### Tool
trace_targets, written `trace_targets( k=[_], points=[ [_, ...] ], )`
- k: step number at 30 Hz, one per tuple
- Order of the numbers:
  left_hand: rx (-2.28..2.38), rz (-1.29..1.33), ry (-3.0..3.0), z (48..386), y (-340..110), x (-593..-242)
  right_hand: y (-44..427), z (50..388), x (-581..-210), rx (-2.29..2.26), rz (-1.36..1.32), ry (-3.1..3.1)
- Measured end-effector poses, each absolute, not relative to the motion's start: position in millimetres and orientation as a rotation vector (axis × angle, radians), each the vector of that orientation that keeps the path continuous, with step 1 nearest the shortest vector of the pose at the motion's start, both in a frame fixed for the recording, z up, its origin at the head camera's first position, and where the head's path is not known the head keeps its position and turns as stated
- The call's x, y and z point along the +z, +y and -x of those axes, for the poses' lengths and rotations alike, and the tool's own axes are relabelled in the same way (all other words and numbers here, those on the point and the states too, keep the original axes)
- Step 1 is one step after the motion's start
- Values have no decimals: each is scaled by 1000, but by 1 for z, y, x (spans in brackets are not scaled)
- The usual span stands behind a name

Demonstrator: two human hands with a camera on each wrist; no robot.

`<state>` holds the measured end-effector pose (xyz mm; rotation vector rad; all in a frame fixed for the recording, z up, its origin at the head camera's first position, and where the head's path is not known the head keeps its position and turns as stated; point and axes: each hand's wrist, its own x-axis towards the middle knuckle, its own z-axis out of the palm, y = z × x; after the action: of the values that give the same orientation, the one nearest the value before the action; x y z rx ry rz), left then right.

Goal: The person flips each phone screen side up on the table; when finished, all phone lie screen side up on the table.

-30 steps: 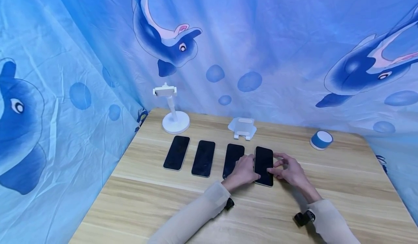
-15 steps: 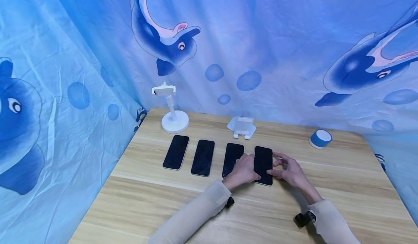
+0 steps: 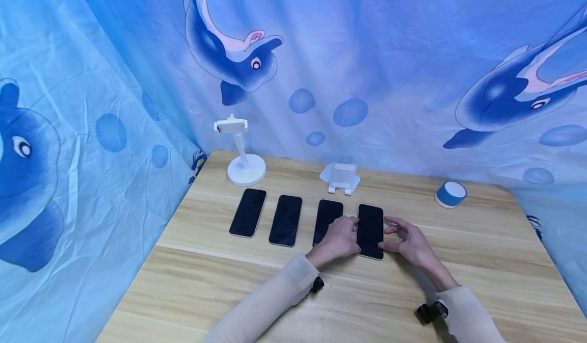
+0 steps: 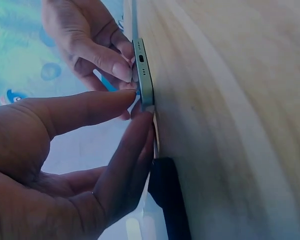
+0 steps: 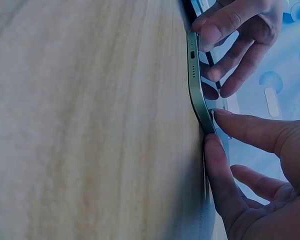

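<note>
A black-screened smartphone [image 3: 370, 228] lies at the right end of a row of similar phones, between my two hands. My left hand [image 3: 338, 237] holds its left long edge, thumb near the lower corner, and partly covers the neighbouring phone [image 3: 328, 213]. On the other side my right hand [image 3: 412, 242] pinches the right long edge between thumb and fingers. From the left wrist view the phone's pale green end [image 4: 144, 70] shows its charging port. Both thumbs [image 5: 235, 122] sit at the rim of the screen in the wrist views, with fingertips low along its sides.
Two more phones, a second [image 3: 286, 220] and a leftmost one [image 3: 248, 213], lie on the wooden table [image 3: 183, 287]. Behind them stand a round-based white phone holder [image 3: 246, 169] and a small white stand [image 3: 341, 177]. A blue-and-white cylinder [image 3: 451, 194] is back right.
Both thumbs have slid outward from the screen toward the phone's edges, and my left hand has drawn slightly to the left. The phone keeps its place in the row.
</note>
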<state>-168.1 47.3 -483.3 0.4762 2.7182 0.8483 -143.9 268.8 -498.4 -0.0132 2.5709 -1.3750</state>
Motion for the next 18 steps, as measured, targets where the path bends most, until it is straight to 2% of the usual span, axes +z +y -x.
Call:
trace_targets(
  k=[7, 18],
  points=[
    [1069, -456, 2577, 169, 36, -484, 271, 138, -497, -1482, 42, 2492],
    [1330, -630, 2416, 169, 6, -481, 271, 131, -487, -1609, 27, 2346]
  ],
)
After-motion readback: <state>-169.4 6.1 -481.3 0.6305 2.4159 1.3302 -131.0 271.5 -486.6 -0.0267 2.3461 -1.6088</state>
